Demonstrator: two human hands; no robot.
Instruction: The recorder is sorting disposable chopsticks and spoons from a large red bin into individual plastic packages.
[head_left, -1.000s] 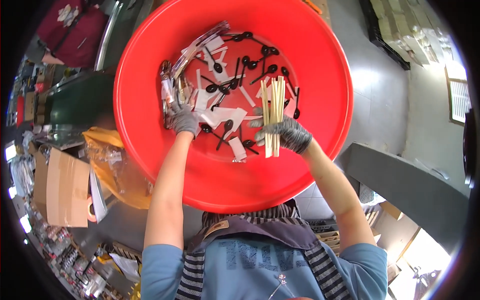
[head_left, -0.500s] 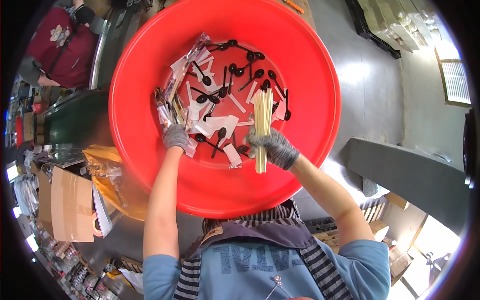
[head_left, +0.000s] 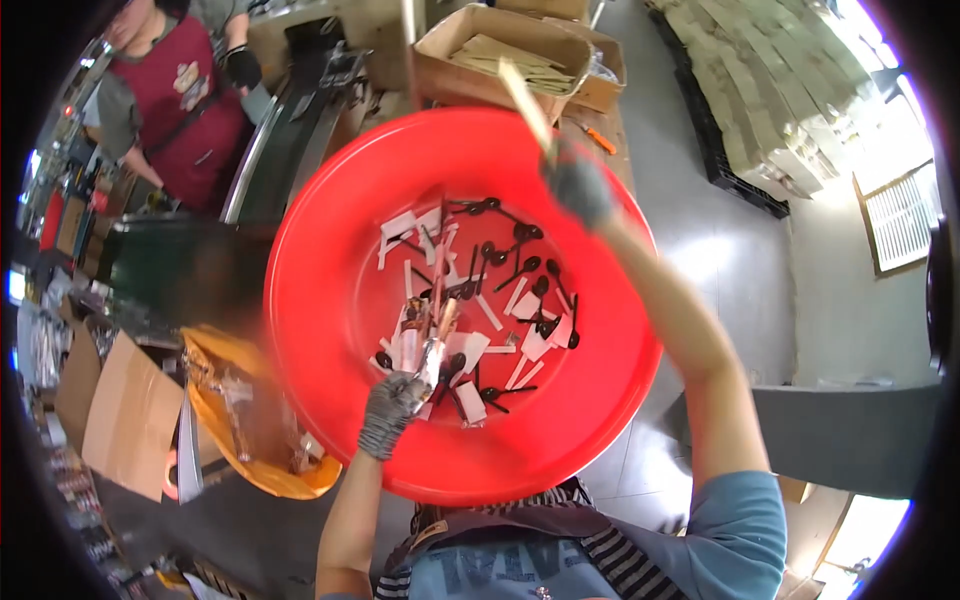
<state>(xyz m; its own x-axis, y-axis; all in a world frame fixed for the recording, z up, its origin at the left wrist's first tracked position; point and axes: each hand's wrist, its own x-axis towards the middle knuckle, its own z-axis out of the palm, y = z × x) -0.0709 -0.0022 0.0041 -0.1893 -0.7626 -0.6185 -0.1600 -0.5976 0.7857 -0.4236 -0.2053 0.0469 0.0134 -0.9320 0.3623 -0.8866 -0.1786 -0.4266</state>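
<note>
A large red plastic tub (head_left: 320, 270) stands in front of me. Scattered over its bottom are black plastic spoons (head_left: 530, 266) and white paper slips (head_left: 470, 402). My left hand (head_left: 388, 414), in a grey glove, is closed on clear plastic wrappers (head_left: 432, 362) with thin items inside, low over the tub's near left part. Stretched out over the far right rim, my gloved right hand (head_left: 582, 190) grips a bundle of pale wooden chopsticks (head_left: 526, 100). That hand is smeared by motion. The bundle points toward an open cardboard box (head_left: 432, 68) of similar sticks (head_left: 512, 62).
An orange-handled tool (head_left: 598, 138) lies on the wooden bench beyond the tub. A yellow bag (head_left: 285, 485) and a cardboard box (head_left: 128, 415) are at left. A person in a dark red apron (head_left: 190, 110) is at far left. Stacked goods (head_left: 775, 95) stand on a black pallet at right.
My right hand has carried the chopsticks from inside the tub up and away, past the far rim. My left hand has shifted with the wrappers toward the tub's middle. The view has tilted farther out.
</note>
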